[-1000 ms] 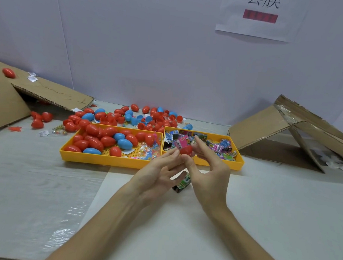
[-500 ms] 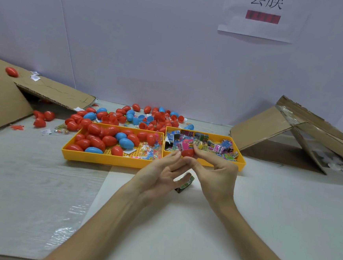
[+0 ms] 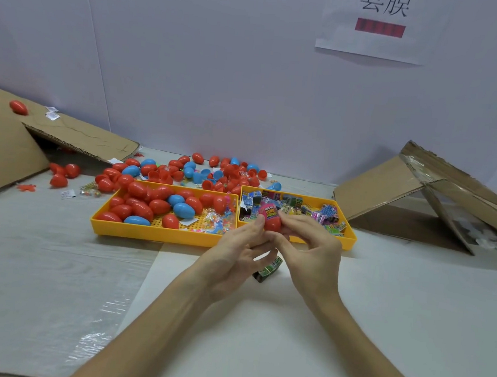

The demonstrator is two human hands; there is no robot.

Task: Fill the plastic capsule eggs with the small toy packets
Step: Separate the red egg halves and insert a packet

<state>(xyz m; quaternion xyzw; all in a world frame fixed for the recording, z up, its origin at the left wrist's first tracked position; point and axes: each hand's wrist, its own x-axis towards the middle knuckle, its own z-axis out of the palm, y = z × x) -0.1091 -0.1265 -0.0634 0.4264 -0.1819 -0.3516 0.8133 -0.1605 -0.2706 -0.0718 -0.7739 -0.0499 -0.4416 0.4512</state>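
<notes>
A red capsule egg (image 3: 273, 223) sits between the fingertips of both hands, just in front of the trays. My left hand (image 3: 237, 254) pinches it from the left and my right hand (image 3: 311, 249) from the right. A pink toy packet (image 3: 269, 211) shows at the egg's top. A green and black toy packet (image 3: 267, 269) lies on the white sheet under my hands. The left yellow tray (image 3: 154, 231) holds several red and blue eggs (image 3: 180, 208) and clear packets. The right yellow tray (image 3: 348, 241) holds several coloured toy packets (image 3: 325, 215).
Many loose red and blue eggs (image 3: 201, 172) lie behind the trays by the white wall. A cardboard sheet (image 3: 4, 145) slopes at the left with a red egg (image 3: 18, 107) on it. A collapsed cardboard box (image 3: 437, 197) stands at the right.
Both hands stayed together at the red egg and rose a little toward the trays. The right fingers curled closer round the egg, and a pink packet now shows at its top.
</notes>
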